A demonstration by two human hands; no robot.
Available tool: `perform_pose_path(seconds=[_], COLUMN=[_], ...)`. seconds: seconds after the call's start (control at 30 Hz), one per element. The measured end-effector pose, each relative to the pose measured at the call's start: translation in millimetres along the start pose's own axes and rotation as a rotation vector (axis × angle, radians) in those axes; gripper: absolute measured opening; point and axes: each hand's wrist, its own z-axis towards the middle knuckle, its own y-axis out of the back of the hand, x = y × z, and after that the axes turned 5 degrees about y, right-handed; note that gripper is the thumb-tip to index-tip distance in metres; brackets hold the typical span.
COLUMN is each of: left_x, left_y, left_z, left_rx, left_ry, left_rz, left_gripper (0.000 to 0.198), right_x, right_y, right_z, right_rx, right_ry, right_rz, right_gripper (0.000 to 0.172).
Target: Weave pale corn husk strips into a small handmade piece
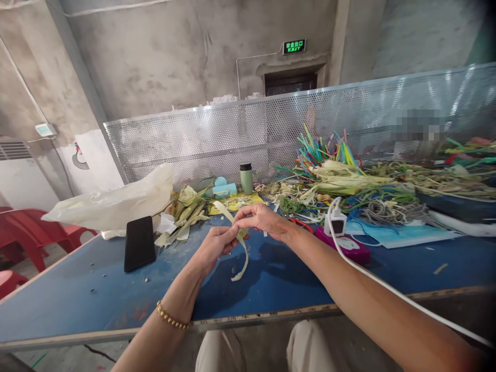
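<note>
One pale yellow-green, ribbon-like strip of fibrous material (245, 249) is held between both hands. The left hand (214, 244) pinches it between thumb and fingers; the right hand (262, 219) pinches it just beside, fingertips close to the left's. Its long axis runs from beyond the left hand, through the grip, then curls down toward the body. Blue flat tabletop (170, 294) offers room on the hands' near side, up to its front edge. Limits noted: black rectangular phone (140, 244) left; magenta plastic box (354, 251) right.
</note>
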Motion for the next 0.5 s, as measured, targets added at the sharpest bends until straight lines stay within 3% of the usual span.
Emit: perform_pose_path(seconds=[0.27,0.5], left_x=[-0.2,-2.6], left_y=[-0.3,-0.2], left_z=[-2.5,-1.8], left_rx=[0.048,0.033], left_ry=[0.019,0.026], left_rz=[0.064,0.003], left_gripper=[0.057,0.058], right_x=[5.5,1.5], right_y=[-8.9,-11.0], right_z=[0.1,1.4], right_rx=[-0.098,-0.064], right_ry=[-0.072,-0.017], right_rz=[0.124,0.142], right_gripper=[0.01,0.01])
